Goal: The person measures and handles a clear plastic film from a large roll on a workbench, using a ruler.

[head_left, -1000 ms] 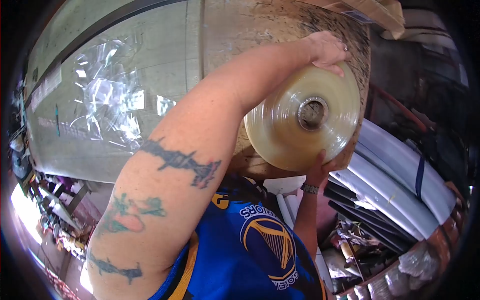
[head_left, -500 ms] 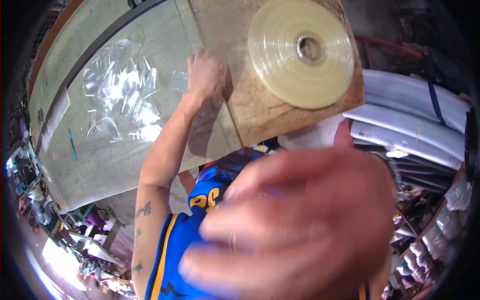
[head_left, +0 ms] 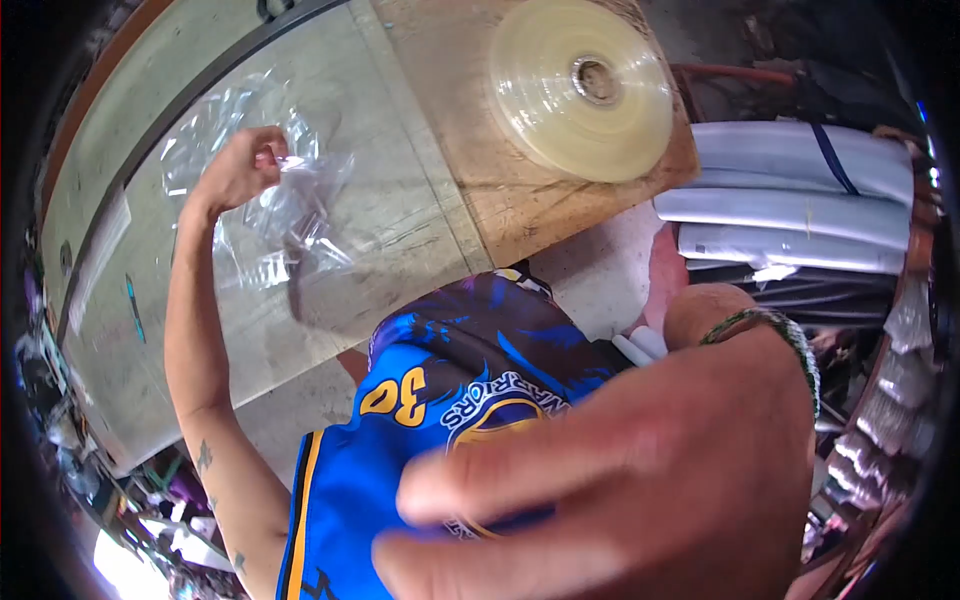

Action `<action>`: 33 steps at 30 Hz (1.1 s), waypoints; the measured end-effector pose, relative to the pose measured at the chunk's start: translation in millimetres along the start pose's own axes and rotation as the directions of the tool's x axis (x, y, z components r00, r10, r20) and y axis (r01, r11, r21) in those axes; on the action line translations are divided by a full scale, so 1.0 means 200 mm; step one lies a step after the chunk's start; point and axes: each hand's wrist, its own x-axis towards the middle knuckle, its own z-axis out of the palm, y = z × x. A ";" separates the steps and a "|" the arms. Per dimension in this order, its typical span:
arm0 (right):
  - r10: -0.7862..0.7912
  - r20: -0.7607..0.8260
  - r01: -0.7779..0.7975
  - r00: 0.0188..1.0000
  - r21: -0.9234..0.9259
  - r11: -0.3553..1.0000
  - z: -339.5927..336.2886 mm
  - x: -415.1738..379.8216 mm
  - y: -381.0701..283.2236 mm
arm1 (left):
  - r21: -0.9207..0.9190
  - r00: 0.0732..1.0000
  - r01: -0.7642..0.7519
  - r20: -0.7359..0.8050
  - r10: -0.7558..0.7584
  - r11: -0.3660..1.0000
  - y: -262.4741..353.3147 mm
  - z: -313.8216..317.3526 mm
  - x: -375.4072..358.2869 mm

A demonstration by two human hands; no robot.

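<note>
Fingers curled, my left hand (head_left: pixel 243 170) is closed on a thin clear plastic piece (head_left: pixel 318 178) over the table's left part. Beneath and around it lies a loose pile of clear plastic pieces (head_left: pixel 275 235), shiny and overlapping. My right hand (head_left: pixel 640 480), slightly blurred, looms large close to the camera in front of the blue jersey (head_left: pixel 345 470). Its visible fingers are stretched out and apart, with nothing between them. A braided cord (head_left: pixel 800 350) circles the right wrist.
The table (head_left: pixel 400 240) has a clear sheet over its left part. A large roll of clear film (head_left: pixel 570 140) lies flat on the bare wooden end (head_left: pixel 480 190). A teal pen (head_left: pixel 134 308) rests at the left. White wrapped rolls (head_left: pixel 790 205) are stacked beyond the table's right edge.
My left hand has moved left from the middle of the table to the plastic pile and now holds a clear piece. The right hand has shifted down slightly, its fingers showing more clearly.
</note>
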 end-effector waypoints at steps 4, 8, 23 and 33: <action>0.048 -0.338 -0.031 0.940 0.054 0.998 -0.08 -0.14 -0.07 | 0.095 0.985 0.032 -0.170 -0.015 0.995 -0.10 -0.13 -0.03; 0.235 -0.637 -0.219 0.735 0.104 0.970 -0.20 -0.37 0.01 | 0.014 0.967 0.078 -0.246 -0.072 0.997 -0.22 -0.16 -0.02; 0.857 -0.342 -0.828 0.385 0.281 0.484 -0.41 -1.68 1.05 | 0.176 0.631 0.243 -0.775 -0.018 0.954 -0.36 -0.11 -0.05; 0.808 -0.485 -0.930 0.334 -0.027 0.367 -0.61 -1.89 2.17 | -0.262 0.742 0.059 -0.634 -0.218 0.963 0.93 0.74 0.77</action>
